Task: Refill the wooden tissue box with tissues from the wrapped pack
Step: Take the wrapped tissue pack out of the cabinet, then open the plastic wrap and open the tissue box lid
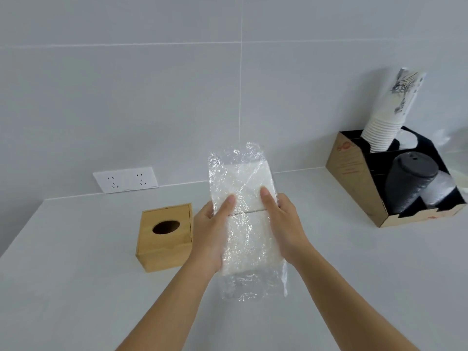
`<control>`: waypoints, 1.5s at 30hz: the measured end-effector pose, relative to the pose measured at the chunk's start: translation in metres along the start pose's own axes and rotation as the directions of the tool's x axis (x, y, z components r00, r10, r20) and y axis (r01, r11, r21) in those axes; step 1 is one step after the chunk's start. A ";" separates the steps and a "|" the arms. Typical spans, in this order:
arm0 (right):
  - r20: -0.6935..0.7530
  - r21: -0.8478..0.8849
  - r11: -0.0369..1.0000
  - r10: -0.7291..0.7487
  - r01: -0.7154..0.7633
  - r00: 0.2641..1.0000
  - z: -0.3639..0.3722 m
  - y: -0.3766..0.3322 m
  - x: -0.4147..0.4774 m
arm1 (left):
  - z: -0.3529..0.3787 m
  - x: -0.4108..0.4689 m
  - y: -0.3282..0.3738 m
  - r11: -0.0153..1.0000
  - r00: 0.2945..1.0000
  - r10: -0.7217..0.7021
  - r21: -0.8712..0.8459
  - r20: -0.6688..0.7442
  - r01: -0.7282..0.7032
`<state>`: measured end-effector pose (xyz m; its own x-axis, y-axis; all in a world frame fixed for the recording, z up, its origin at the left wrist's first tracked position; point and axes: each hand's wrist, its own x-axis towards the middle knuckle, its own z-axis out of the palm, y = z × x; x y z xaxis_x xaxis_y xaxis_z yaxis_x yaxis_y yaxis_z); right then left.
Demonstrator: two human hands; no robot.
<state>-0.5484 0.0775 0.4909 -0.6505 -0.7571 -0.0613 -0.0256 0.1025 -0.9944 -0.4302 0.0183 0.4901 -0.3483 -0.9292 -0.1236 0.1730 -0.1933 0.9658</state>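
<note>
I hold a pack of white tissues [244, 198] in crinkled clear plastic wrap above the counter, upright and facing me. My left hand [211, 233] grips its left side and my right hand [285, 228] its right side, thumbs pressed on the front. A seam runs across the pack's middle between my thumbs. Loose wrap hangs below and sticks up above the tissues. The wooden tissue box [164, 236] stands on the counter just left of my left hand, lid shut, its oval hole dark.
A white counter [76, 287] meets a grey tiled wall. A double wall socket [125, 179] sits behind the box. At the right, a cardboard organiser [354, 178] holds a stack of paper cups [387, 117] and black lids [407, 183].
</note>
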 end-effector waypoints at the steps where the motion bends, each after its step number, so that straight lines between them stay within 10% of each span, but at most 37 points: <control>1: -0.001 -0.003 1.000 0.008 -0.008 1.000 -0.003 0.003 0.007 | 0.005 0.005 -0.003 1.000 1.000 -0.008 0.004 0.009 0.008; 22: 0.082 -0.280 0.927 0.283 -0.251 0.955 -0.028 0.102 0.091 | 0.035 0.063 -0.111 0.903 0.965 -0.166 0.363 -0.205 0.232; 41: 0.088 -0.786 0.616 0.189 -0.049 0.978 -0.009 0.129 0.108 | 0.007 0.075 -0.117 0.472 0.995 -0.058 0.877 -0.079 0.097; 45: 0.121 -0.817 0.574 0.092 0.046 0.988 -0.010 0.131 0.108 | 0.001 0.076 -0.116 0.251 0.995 0.074 0.964 0.068 -0.084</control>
<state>-0.6294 0.0153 0.3545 -0.5537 -0.8168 -0.1623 -0.6653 0.5511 -0.5037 -0.4776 -0.0295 0.3693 -0.3961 -0.9175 -0.0358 -0.8156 0.3337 0.4726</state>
